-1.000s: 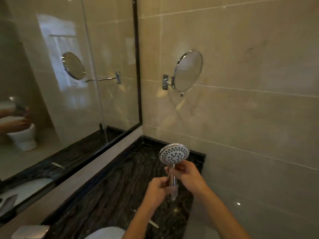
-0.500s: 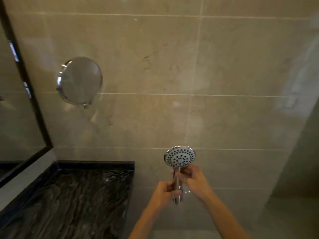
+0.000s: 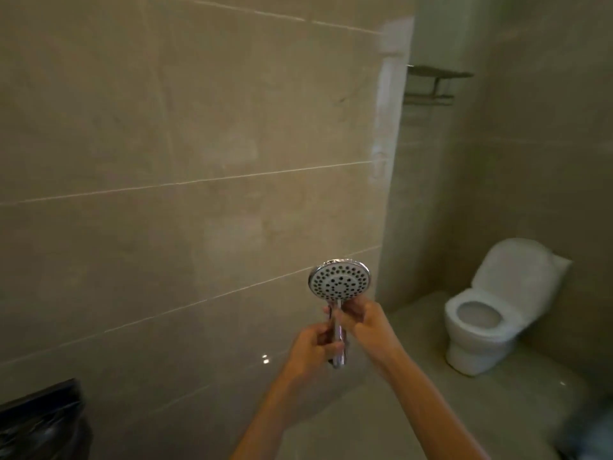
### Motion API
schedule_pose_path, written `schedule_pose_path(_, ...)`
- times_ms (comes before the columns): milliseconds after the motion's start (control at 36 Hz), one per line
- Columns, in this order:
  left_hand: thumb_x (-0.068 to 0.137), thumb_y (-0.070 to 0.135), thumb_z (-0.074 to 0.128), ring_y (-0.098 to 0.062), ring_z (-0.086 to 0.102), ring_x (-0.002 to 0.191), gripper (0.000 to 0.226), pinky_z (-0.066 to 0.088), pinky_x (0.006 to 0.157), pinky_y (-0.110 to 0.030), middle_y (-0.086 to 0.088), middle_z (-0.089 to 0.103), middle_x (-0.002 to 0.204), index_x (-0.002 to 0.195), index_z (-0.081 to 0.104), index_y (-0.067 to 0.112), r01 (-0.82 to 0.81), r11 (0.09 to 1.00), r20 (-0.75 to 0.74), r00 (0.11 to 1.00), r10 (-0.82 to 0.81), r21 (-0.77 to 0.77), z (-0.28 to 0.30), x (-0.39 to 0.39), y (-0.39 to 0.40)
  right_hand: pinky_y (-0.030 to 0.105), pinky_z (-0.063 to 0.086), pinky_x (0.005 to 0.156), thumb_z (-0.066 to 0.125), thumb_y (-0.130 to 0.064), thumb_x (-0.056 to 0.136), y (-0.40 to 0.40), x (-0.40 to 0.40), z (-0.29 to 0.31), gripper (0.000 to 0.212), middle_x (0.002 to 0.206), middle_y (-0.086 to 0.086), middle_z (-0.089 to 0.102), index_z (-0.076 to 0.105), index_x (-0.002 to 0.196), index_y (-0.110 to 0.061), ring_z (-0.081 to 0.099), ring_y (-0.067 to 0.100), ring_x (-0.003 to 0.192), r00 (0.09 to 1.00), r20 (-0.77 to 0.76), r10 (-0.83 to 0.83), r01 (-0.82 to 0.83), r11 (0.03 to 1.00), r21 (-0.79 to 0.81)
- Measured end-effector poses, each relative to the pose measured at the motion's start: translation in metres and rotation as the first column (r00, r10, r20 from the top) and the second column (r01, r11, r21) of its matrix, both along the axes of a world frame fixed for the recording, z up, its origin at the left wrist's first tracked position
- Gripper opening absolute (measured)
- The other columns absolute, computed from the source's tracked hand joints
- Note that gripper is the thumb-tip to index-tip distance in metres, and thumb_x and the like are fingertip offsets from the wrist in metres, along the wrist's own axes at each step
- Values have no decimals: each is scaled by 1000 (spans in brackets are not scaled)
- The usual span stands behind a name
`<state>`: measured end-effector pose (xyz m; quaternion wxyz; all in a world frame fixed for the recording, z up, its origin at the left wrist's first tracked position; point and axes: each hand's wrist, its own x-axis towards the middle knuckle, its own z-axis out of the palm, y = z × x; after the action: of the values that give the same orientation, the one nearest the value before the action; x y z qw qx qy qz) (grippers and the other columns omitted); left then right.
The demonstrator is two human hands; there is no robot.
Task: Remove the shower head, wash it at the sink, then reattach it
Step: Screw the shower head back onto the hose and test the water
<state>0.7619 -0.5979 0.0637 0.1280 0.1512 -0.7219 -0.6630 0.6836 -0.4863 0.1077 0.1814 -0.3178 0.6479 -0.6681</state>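
While both hands meet at mid-frame, the shower head (image 3: 339,283) stands upright between them, chrome handle vertical, round spray face with its dark nozzle holes turned toward the camera. Left grip (image 3: 310,351): fingers curled round the lower handle, clenched on it, with the handle's bare end showing just below the fist. Right grip (image 3: 360,318): fingers and thumb pinch the upper handle just under the spray face. The two grips sit close together on the handle, right above left. No hose visible at the handle's end.

Behind the grips: beige tiled wall (image 3: 185,167) with pale grout lines. To the right of the grips, well apart, a white toilet (image 3: 487,313) with its lid up, standing on the tiled floor (image 3: 391,423). Above it, high on the far wall, a metal rack shelf (image 3: 434,84). Far to the lower left of the grips, a corner of the dark marbled counter (image 3: 43,416).
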Motion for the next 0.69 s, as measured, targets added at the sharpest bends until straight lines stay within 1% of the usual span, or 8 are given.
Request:
schedule_pose_path(111, 89, -13, 55, -7, 70, 66, 23, 56, 62, -20, -3, 71, 81, 98, 65, 6, 146, 989, -12, 989, -146, 23, 2, -49, 35, 26, 58, 81, 58, 9, 92, 45, -37, 1, 19, 101, 15, 75, 66, 108, 1, 72, 19, 93, 988, -43, -150, 150, 989, 9)
schedule_pose_path(194, 89, -11, 56, -9, 69, 69, 19, 56, 66, -23, -8, 69, 85, 98, 64, 4, 240, 971, -15, 971, -240, -5, 3, -88, 58, 19, 57, 75, 58, 6, 93, 72, -62, 0, 23, 99, 5, 77, 67, 107, -8, 73, 12, 93, 970, -29, -243, 243, 970, 6)
schedule_pose_path(278, 90, -9, 57, -10, 69, 75, 24, 56, 70, -21, -11, 69, 96, 113, 62, -5, 307, 950, -10, 951, -307, -55, 1, -127, 77, 20, 57, 79, 59, 1, 93, 97, -86, -1, 28, 101, -7, 77, 66, 109, -20, 71, 5, 98, 948, -16, -319, 319, 947, 32)
schedule_pose_path(389, 90, -8, 58, -18, 66, 82, 26, 55, 72, -21, -13, 67, 100, 117, 60, -9, 418, 902, -23, 906, -423, -108, -1, -181, 103, 34, 56, 94, 58, 5, 93, 126, -125, -2, 28, 104, -2, 77, 64, 112, -14, 71, 11, 103, 901, -5, -435, 434, 900, 28)
schedule_pose_path(444, 90, -9, 58, -7, 67, 74, 24, 53, 67, -18, -10, 67, 94, 114, 61, -10, 433, 893, -25, 898, -439, -123, 3, -195, 111, 36, 55, 97, 57, 6, 93, 134, -134, 2, 27, 107, 2, 76, 63, 115, -9, 70, 14, 106, 886, -17, -463, 464, 885, 36)
schedule_pose_path(528, 90, -11, 57, 3, 68, 66, 22, 53, 65, -15, -8, 67, 91, 111, 61, -4, 513, 851, -28, 854, -519, -112, -1, -237, 125, 33, 54, 97, 55, 7, 94, 148, -161, 3, 30, 115, 12, 72, 60, 122, -1, 68, 19, 111, 849, -28, -528, 528, 849, 25)
schedule_pose_path(611, 90, -11, 57, 0, 70, 68, 19, 55, 67, -17, -5, 69, 85, 103, 61, 1, 588, 803, -40, 804, -594, -101, 0, -279, 135, 23, 56, 89, 53, 11, 93, 161, -192, 5, 30, 115, 15, 72, 59, 122, 2, 70, 12, 103, 808, -21, -589, 589, 808, -21)
schedule_pose_path(694, 90, -12, 57, -7, 71, 69, 16, 56, 70, -23, -9, 69, 85, 101, 61, -1, 651, 756, -25, 756, -654, -72, 0, -320, 144, 24, 58, 85, 55, 10, 93, 171, -224, 5, 29, 106, 9, 75, 62, 118, -2, 72, 11, 99, 775, -40, -631, 631, 776, -23)
